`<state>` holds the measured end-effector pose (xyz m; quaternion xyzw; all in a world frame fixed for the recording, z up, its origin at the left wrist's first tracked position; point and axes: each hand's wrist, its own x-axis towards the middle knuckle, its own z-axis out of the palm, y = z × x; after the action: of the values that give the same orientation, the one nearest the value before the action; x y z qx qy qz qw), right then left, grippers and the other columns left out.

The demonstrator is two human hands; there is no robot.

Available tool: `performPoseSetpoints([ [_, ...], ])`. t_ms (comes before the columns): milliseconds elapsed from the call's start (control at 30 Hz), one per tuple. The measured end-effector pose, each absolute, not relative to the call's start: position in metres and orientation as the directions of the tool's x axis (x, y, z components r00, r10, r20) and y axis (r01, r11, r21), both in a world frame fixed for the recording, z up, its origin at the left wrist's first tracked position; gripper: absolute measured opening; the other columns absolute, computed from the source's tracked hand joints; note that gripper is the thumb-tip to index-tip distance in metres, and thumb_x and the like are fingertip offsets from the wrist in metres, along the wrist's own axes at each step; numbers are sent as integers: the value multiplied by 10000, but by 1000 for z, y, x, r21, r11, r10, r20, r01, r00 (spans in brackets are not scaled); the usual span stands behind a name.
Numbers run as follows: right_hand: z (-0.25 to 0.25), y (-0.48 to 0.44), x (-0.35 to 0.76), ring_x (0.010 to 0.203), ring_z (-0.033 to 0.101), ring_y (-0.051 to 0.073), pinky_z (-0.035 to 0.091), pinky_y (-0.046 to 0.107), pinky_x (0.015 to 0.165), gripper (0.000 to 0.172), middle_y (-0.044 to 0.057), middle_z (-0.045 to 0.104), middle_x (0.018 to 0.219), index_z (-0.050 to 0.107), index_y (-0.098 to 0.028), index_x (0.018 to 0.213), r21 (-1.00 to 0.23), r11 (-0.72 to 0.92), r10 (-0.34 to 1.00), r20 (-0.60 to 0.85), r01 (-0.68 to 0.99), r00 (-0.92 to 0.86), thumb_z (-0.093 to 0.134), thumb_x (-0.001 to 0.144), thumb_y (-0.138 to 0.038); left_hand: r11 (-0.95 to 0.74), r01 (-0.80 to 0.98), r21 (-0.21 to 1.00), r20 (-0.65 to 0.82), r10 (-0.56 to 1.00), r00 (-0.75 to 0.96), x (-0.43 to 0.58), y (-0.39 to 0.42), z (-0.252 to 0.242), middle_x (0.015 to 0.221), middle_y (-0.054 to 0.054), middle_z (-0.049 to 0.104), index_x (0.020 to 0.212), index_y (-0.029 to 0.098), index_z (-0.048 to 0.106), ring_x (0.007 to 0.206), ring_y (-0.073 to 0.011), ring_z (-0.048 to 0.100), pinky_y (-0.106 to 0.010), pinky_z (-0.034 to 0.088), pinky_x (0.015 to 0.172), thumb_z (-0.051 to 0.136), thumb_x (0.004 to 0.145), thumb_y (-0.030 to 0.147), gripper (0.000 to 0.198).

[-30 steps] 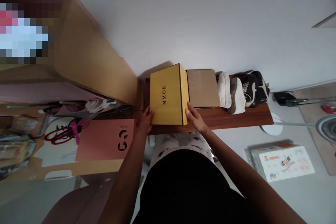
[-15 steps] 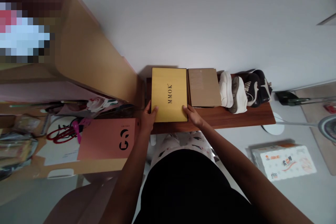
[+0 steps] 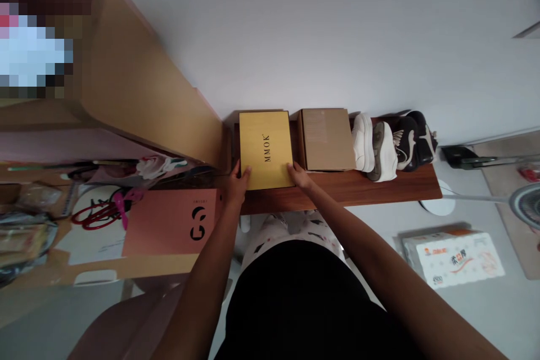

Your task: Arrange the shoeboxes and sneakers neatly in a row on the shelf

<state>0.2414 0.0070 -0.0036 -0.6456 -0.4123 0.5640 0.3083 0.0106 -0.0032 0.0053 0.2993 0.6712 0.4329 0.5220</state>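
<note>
Box marked MMOK appears to rest level on a wooden bench, its sides gripped between a person's left hand and right hand, thumbs on top. Tilted a second earlier, it has flattened and a gap has opened beside the brown carton, suggesting its setting-down is nearly finished.
</note>
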Motion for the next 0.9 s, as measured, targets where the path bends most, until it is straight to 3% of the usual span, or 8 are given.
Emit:
performPoseSetpoints([
  [167, -6, 12, 239, 1312, 566, 282, 387, 440, 1150, 719, 112, 652, 1355, 579, -182, 1374, -838, -509, 857, -514, 195, 27, 551, 868, -693, 422, -104, 901, -433, 851, -296, 10, 1, 4, 1361, -69, 654, 1453, 266, 531, 1215, -223, 647, -409, 510, 1050, 700, 845, 343, 637],
  [333, -7, 14, 237, 1403, 478, 279, 324, 458, 1195, 755, 106, 564, 1466, 522, -183, 1435, -840, -498, 864, -503, 218, 35, 511, 887, -703, 432, -86, 898, -438, 851, -291, 11, 3, 7, 1355, -64, 660, 1451, 264, 531, 1222, -228, 642, -409, 502, 1053, 702, 837, 337, 642],
  [500, 6, 1, 238, 1497, 333, 287, 226, 446, 1247, 925, 112, 463, 1551, 468, -184, 1489, -854, -475, 879, -468, 214, 85, 491, 816, -818, 476, 110, 872, -415, 840, -349, 1, 10, 22, 1388, -100, 634, 1454, 221, 527, 1300, -250, 586, -403, 440, 1113, 728, 814, 318, 679],
  [633, 33, -9, 274, 1454, 412, 273, 276, 435, 1235, 931, 122, 527, 1499, 452, -199, 1503, -910, -385, 922, -369, 155, 118, 483, 814, -825, 395, 282, 874, -245, 861, -446, 4, 26, 41, 1538, -148, 475, 1480, 175, 481, 1435, -256, 438, -380, 332, 1190, 718, 828, 296, 703],
  [733, 53, -4, 326, 1411, 468, 279, 318, 474, 1209, 872, 119, 582, 1444, 453, -229, 1500, -942, -305, 941, -275, 140, 197, 489, 840, -797, 263, 296, 918, -151, 924, -350, 37, 39, 55, 1552, -136, 461, 1471, 199, 478, 1444, -244, 423, -372, 334, 1191, 680, 873, 346, 648],
  [900, 53, 21, 409, 1381, 494, 316, 373, 509, 1165, 851, 153, 544, 1472, 472, -194, 1478, -920, -270, 916, -155, 283, 370, 498, 851, -770, 225, 201, 953, -206, 972, -110, 139, 55, 62, 1558, -149, 448, 1455, 201, 495, 1420, -281, 455, -374, 418, 1135, 685, 882, 392, 633],
])
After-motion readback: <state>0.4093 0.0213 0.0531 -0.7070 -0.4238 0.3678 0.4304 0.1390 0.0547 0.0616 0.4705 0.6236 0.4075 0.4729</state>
